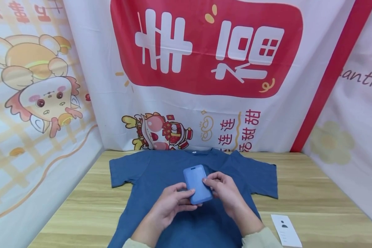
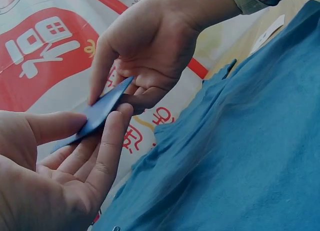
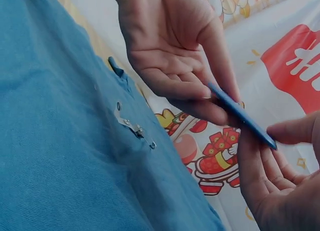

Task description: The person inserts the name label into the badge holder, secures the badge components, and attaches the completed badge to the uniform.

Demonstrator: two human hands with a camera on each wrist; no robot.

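1. Left hand (image 1: pixel 170 203) comes in palm up, with its thumb on top of the blue holder (image 1: pixel 197 184) and its fingers (image 2: pixel 107 146) underneath, so it's pinching the near end.
2. Right hand (image 1: pixel 224 189) arches over from the other side, fingertips nipping the holder's right edge.
3. Holder sits tilted between both hands, up off the shirt (image 1: pixel 161 172) (a metal clip (image 3: pixel 134 126) hangs on the cloth below).
4. White card (image 1: pixel 286 230) lies on the table (image 1: pixel 322 193), well off to the right.
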